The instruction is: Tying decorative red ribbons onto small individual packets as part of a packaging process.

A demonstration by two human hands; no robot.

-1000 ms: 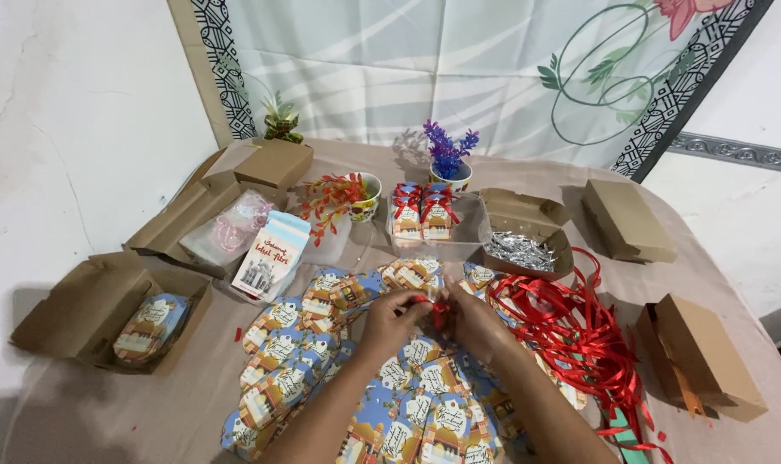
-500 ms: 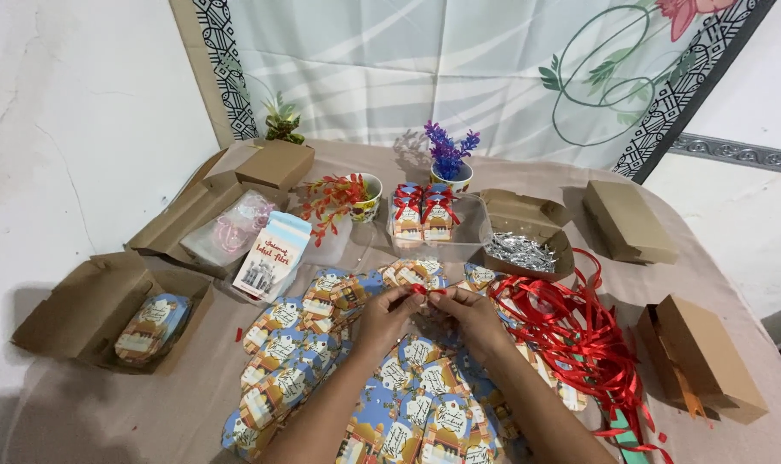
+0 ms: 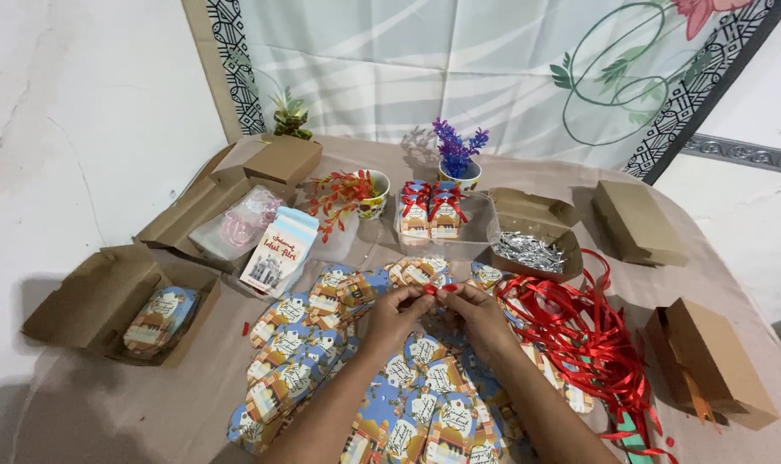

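1. The left hand [image 3: 396, 316] and right hand [image 3: 479, 314] meet at the middle of the table, fingertips pinched together on a short piece of red ribbon [image 3: 436, 290] held between them, just above the pile below.
2. Directly under and around both hands lies a spread of small flat gift boxes [image 3: 425, 404], printed blue and orange with round labels, overlapping one another across the table toward the person.
3. Just right of the right hand sits a loose tangle of red ribbon strips [image 3: 592, 339], trailing down to the table's near edge.
4. Beyond the hands stand two finished little boxes with red bows [image 3: 431, 210] in a clear tray.
5. To their right, an open brown cardboard box [image 3: 535, 236] holds shiny silver pieces.
6. To their left are a small cup of red-orange sprigs [image 3: 356, 193] and a white carton-shaped box [image 3: 278, 251] lying tilted.
7. Behind the bowed boxes is a pot of purple flowers [image 3: 457, 159].
8. At the far left, an open brown box [image 3: 107, 301] contains one printed gift box.
9. Closed brown boxes [image 3: 717, 361] sit well apart on the right side.
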